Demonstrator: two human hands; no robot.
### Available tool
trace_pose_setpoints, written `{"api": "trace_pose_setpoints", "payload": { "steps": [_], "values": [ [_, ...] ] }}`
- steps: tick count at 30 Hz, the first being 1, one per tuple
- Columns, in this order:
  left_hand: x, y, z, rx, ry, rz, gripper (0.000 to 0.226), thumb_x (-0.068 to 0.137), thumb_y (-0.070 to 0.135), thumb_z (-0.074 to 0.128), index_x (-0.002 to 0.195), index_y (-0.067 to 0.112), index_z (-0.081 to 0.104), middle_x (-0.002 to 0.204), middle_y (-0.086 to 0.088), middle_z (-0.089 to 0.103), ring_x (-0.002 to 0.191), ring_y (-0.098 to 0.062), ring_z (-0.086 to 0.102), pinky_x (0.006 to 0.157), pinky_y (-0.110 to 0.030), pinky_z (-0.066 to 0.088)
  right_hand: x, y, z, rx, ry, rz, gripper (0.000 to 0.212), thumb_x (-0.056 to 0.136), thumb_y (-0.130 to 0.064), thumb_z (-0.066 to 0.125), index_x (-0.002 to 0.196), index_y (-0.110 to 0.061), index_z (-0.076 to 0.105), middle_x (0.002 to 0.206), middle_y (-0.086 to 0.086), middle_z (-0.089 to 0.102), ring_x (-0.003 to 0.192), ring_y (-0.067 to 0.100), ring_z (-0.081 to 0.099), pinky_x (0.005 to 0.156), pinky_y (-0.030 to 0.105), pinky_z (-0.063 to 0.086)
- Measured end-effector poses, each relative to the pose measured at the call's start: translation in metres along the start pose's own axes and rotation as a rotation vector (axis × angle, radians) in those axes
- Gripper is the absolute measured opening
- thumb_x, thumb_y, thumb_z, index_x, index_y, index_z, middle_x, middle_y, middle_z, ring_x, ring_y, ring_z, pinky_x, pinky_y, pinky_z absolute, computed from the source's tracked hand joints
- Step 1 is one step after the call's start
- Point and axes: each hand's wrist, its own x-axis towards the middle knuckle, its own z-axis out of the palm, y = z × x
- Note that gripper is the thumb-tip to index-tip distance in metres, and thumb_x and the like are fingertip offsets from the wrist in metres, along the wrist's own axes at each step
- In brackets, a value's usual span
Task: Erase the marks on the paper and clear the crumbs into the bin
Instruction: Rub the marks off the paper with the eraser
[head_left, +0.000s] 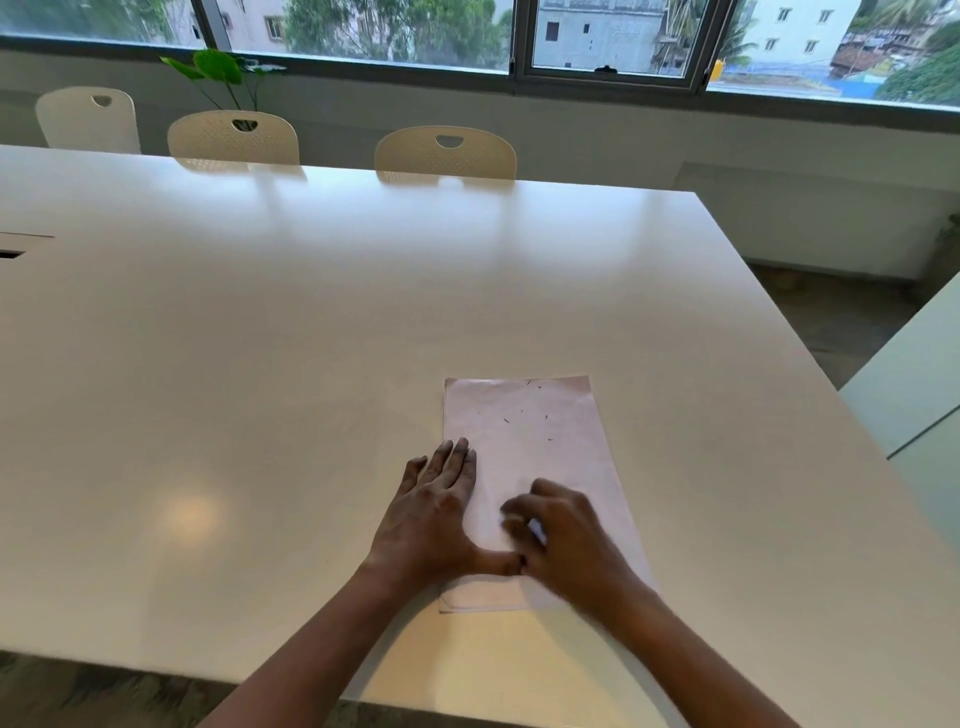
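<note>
- While my left hand (441, 499) lies flat, fingers straight, on the pale pink rectangular paper (540, 452), my blurred right hand (558, 530) curls round a small white eraser (537, 531).
- Thin dark crumbs (545, 417) speckle the sheet's far half.
- Glossy white bench (260, 338) lies beneath.

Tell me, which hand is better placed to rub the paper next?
Right. The right hand grips what looks like a white eraser on the paper; the left hand lies flat, pressing its left edge.
</note>
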Motion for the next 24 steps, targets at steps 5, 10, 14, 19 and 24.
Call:
{"api": "trace_pose_setpoints", "payload": {
  "steps": [5,10,14,19,24],
  "values": [
    [-0.001,-0.001,0.0,-0.02,0.005,-0.007,0.163,0.044,0.115,0.034,0.166,0.01,0.008,0.174,-0.003,0.002,0.16,-0.014,-0.007,0.13,-0.043,0.001,0.015,0.044,-0.026,-0.152,0.259,0.247,0.011,0.087,-0.01,0.067,0.091,-0.013,0.077,0.081,0.003,0.064,0.07,0.022,0.065,0.063,0.025,0.046],
    [0.0,0.0,-0.001,-0.008,0.002,-0.004,0.162,0.045,0.114,0.035,0.166,0.01,0.007,0.174,-0.003,0.001,0.16,-0.014,-0.007,0.13,-0.042,0.001,0.004,0.035,-0.013,-0.127,0.23,0.197,0.012,0.087,-0.011,0.068,0.096,-0.014,0.075,0.082,0.001,0.061,0.07,0.02,0.063,0.064,0.029,0.05],
    [-0.003,0.001,-0.002,-0.007,0.013,-0.014,0.163,0.045,0.116,0.029,0.166,0.009,0.005,0.174,-0.004,-0.001,0.159,-0.013,-0.009,0.13,-0.042,-0.002,0.007,0.043,-0.016,-0.095,0.241,0.238,0.014,0.089,-0.013,0.066,0.099,-0.014,0.076,0.085,0.0,0.064,0.074,0.019,0.064,0.068,0.027,0.05],
    [-0.007,0.002,0.0,-0.024,0.092,0.025,0.156,0.053,0.114,0.03,0.165,0.006,0.012,0.173,-0.006,0.004,0.159,-0.013,-0.007,0.13,-0.043,-0.005,0.006,0.043,-0.014,-0.098,0.243,0.241,0.015,0.089,-0.013,0.067,0.1,-0.015,0.076,0.084,-0.001,0.062,0.072,0.018,0.063,0.065,0.021,0.046],
    [-0.021,0.009,-0.001,0.007,0.007,0.042,0.142,0.063,0.108,0.035,0.166,0.016,0.004,0.173,0.001,-0.005,0.157,-0.009,-0.014,0.129,-0.037,-0.009,0.005,0.044,-0.012,-0.09,0.256,0.235,0.013,0.089,-0.013,0.067,0.099,-0.014,0.075,0.08,-0.005,0.057,0.067,0.011,0.055,0.061,0.009,0.034]
  ]
}}
